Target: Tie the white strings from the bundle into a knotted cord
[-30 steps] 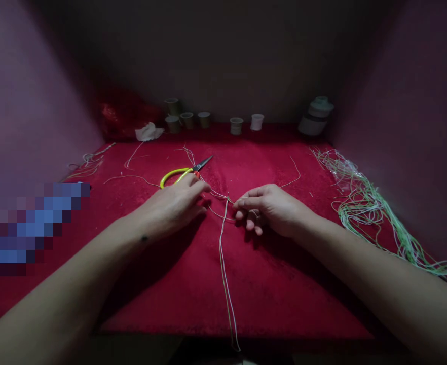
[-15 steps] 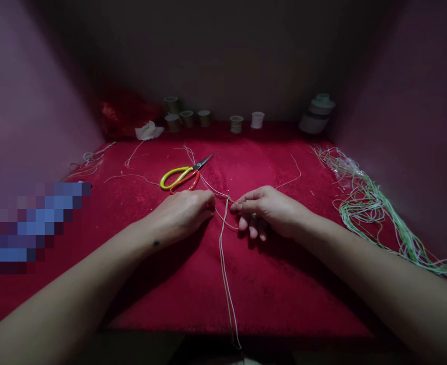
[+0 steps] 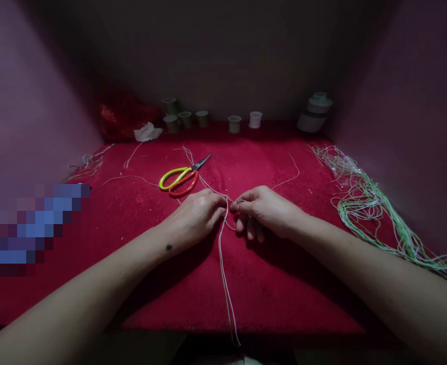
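Note:
Pale thin cords meet at a small knot in the middle of the red cloth, and their long ends hang towards the front edge. My left hand is closed at the left side of the knot, its fingertips pinching at a cord. Just right of the knot, my right hand pinches a thin cord between thumb and forefinger, its other fingers curled loosely below. A small loop of cord curves between the two hands. Scissors with one yellow and one red handle lie beyond my left hand, blades pointing away to the right.
Tangled green and white cords lie along the right side. Several thread spools and a white bottle stand at the back. Crumpled white paper and a red plastic bag sit back left. A pixelated blue patch is at left.
My left hand has moved right, up to the knot and closer to my right hand. The cord loop between the hands is smaller. My right hand has barely moved.

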Demonstrator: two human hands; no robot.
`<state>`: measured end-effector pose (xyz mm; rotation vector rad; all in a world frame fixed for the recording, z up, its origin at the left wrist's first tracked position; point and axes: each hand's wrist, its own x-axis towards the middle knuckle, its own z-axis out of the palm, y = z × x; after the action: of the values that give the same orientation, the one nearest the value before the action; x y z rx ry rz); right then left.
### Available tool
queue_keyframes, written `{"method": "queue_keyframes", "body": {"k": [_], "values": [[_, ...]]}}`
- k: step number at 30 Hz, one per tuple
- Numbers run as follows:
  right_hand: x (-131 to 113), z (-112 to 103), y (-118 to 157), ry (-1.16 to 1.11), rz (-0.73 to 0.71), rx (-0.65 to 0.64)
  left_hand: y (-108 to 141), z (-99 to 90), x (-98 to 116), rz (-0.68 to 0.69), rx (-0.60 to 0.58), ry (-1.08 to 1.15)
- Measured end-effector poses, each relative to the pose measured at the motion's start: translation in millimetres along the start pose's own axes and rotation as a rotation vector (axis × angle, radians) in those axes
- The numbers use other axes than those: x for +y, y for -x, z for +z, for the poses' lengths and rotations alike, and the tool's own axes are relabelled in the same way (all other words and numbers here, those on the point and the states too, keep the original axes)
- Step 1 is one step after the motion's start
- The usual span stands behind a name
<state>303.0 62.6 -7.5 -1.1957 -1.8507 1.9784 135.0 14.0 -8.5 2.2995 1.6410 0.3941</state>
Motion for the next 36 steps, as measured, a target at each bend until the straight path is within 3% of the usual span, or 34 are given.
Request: {"method": "queue_keyframes", "body": {"k": [7,15,22,25,32,36], "values": [[5,-3,-4,-0.092,-0.049,-0.01,-5,13.8,8,-0.14,0.051,-0.027],[5,-6,-4,-0.164,-0.026,-0.012,-6,13.2,4,-0.218,0.063,0.127],[7,-4,-4,-0.097,-0.033,0.016,-6,7.4,4,-0.405,-0.024,0.764],[6,-3,-4,-0.037,-0.043,0.03,-5,1.0,6,-0.472,-0.086,0.886],[4,-2,-2,0.031,-0.051,0.025,-3,-4.7,6,-0.47,-0.074,0.823],[1,-1,0,0.09,-0.049,0.118,-1,-3.2,3,-0.467,-0.06,0.707]]}}
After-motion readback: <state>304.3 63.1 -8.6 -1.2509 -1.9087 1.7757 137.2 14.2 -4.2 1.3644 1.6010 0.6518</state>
